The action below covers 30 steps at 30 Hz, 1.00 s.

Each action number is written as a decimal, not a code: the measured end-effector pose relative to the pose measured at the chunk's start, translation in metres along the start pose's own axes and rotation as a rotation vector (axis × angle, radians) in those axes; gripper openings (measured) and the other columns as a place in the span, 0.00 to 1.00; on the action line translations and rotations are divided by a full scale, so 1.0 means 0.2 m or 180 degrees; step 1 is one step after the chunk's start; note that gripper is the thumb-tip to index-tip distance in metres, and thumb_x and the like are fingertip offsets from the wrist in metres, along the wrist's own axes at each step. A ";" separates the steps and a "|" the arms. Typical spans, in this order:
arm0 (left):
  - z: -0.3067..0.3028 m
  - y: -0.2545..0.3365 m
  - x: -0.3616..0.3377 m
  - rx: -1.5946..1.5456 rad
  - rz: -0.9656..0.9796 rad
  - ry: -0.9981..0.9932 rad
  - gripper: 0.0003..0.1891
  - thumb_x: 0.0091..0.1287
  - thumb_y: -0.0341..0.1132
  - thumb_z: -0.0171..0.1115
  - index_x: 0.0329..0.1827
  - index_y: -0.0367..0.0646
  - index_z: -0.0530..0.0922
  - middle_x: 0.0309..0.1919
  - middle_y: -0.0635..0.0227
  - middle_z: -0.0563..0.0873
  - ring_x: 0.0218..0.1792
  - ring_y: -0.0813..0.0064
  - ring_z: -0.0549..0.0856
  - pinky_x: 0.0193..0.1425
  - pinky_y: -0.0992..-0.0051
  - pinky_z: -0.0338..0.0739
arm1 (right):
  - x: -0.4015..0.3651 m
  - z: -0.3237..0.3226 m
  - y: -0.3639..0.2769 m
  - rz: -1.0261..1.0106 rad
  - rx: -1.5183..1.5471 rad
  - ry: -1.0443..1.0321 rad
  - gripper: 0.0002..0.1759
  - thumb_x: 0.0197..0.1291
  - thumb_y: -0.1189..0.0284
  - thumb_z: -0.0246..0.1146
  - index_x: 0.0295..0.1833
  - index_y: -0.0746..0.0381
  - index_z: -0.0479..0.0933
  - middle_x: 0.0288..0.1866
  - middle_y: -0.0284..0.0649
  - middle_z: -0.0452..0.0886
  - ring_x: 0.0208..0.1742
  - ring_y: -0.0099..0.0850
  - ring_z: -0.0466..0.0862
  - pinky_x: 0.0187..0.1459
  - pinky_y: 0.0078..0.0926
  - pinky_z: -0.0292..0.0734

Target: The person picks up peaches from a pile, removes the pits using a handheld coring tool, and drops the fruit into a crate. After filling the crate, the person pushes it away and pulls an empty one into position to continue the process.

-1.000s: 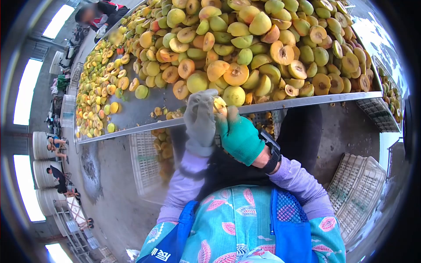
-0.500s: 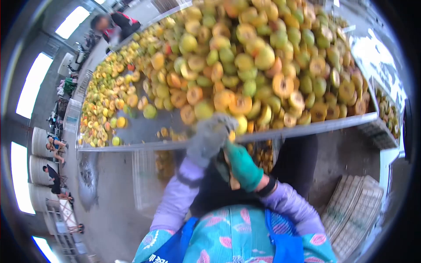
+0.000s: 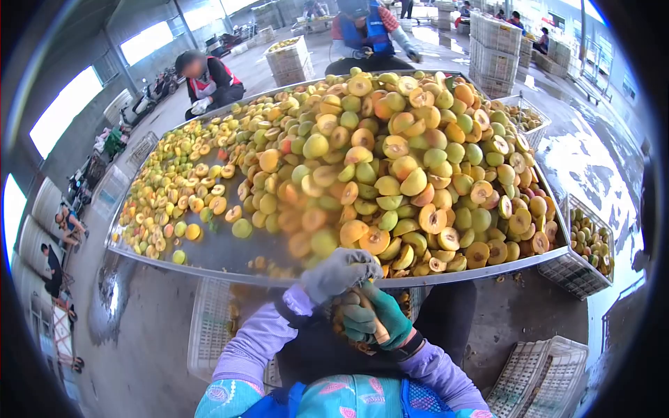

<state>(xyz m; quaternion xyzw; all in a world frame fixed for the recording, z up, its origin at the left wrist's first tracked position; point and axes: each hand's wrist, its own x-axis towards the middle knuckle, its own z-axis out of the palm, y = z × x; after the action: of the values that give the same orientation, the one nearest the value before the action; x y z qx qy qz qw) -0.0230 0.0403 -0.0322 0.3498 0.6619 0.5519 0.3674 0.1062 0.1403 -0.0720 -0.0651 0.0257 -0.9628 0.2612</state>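
My left hand [image 3: 341, 273], in a grey glove, is closed just over the near edge of the metal table, its fingertips meeting my right hand. What it holds is mostly hidden; a speck of yellow shows between the hands. Wrapped round a wooden-handled tool [image 3: 381, 330] is my right hand [image 3: 380, 313] in a green glove. The tool's working end is hidden by the gloves. Beyond them lies a big heap of halved and whole yellow-green fruit [image 3: 432, 219], like apricots or plums, on the metal table [image 3: 230, 256].
Under the near edge stands a white crate [image 3: 209, 327]; cut fruit shows below my hands. A fruit-filled crate [image 3: 589, 244] is at the right, stacked crates [image 3: 540, 380] lower right. Two people [image 3: 209, 80] [image 3: 369, 35] sit across the table.
The view has tilted up, bringing the far side of the room and a second seated person into sight. My hands stay together near the table edge, now lower in the view.
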 end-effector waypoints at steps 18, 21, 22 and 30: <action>-0.01 0.02 -0.32 -0.0443 0.0539 0.0344 0.08 0.68 0.32 0.59 0.38 0.34 0.81 0.35 0.67 0.85 0.38 0.81 0.81 0.45 0.79 0.76 | 0.07 0.16 0.21 0.0455 -0.0984 0.0737 0.21 0.70 0.46 0.47 0.39 0.53 0.65 0.18 0.26 0.64 0.15 0.20 0.62 0.22 0.20 0.60; -0.07 0.09 -0.30 0.0226 -0.0216 -0.0040 0.11 0.65 0.36 0.63 0.40 0.36 0.84 0.33 0.68 0.86 0.36 0.79 0.83 0.40 0.79 0.76 | 0.06 0.10 0.17 0.0683 -0.0507 0.0494 0.21 0.70 0.46 0.47 0.39 0.52 0.65 0.18 0.26 0.64 0.15 0.21 0.62 0.22 0.22 0.60; -0.10 0.09 -0.27 0.0090 -0.0317 -0.0236 0.10 0.65 0.36 0.63 0.40 0.37 0.85 0.35 0.67 0.86 0.39 0.79 0.83 0.45 0.78 0.76 | 0.07 0.12 0.18 0.0581 -0.0295 0.0385 0.21 0.70 0.46 0.47 0.39 0.52 0.65 0.18 0.26 0.64 0.15 0.21 0.62 0.21 0.22 0.60; -0.09 -0.01 -0.26 0.0112 0.0083 -0.0206 0.10 0.68 0.36 0.61 0.40 0.37 0.81 0.36 0.63 0.85 0.37 0.76 0.82 0.46 0.76 0.78 | 0.08 0.04 0.15 0.0686 -0.0647 0.0598 0.22 0.71 0.46 0.45 0.38 0.53 0.65 0.17 0.25 0.63 0.14 0.21 0.62 0.20 0.20 0.60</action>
<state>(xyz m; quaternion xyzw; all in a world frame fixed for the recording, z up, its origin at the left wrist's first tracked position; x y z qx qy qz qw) -0.0145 -0.0133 -0.0266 0.3824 0.6547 0.5333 0.3751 0.1084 0.1062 -0.0655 0.0022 0.1541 -0.9235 0.3513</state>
